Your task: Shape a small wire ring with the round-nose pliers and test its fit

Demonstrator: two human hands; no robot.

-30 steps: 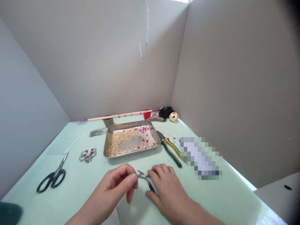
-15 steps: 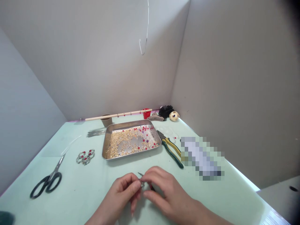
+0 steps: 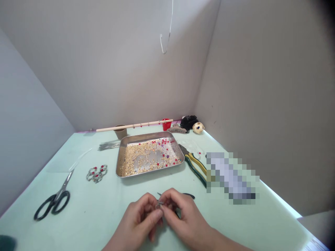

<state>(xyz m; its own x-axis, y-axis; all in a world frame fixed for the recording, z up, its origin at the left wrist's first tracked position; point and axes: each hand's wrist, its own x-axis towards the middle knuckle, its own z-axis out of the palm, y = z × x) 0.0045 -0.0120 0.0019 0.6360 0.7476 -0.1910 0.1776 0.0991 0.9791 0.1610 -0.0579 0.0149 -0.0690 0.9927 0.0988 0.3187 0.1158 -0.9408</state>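
Note:
Low in the middle of the view, my left hand (image 3: pixel 142 218) pinches a small silvery wire piece (image 3: pixel 159 205) between thumb and fingertips. My right hand (image 3: pixel 184 214) meets it there, its thumb and fingers closed on the same piece. Fingertips hide most of its shape. A dark-handled tool (image 3: pixel 188 195) lies partly hidden under and behind my right hand, its pointed tip showing above the fingertips. Beyond my hands stands a metal tray (image 3: pixel 150 173) of gold, clear, red and purple beads. Looped wire pieces with red beads (image 3: pixel 97 173) lie left of the tray.
Black-handled scissors (image 3: pixel 56 200) lie at the left. Pliers (image 3: pixel 195 165) and a pixelated object (image 3: pixel 230 177) are right of the tray. Behind it are metal wires (image 3: pixel 108 145), a brown pot (image 3: pixel 121 132), a wooden stick (image 3: pixel 125 127) and a red cup (image 3: pixel 166 125).
My right thumb and fingers have closed in on the small piece, beside my left fingertips. More of the dark-handled tool shows behind my right hand. The whole view has shifted slightly.

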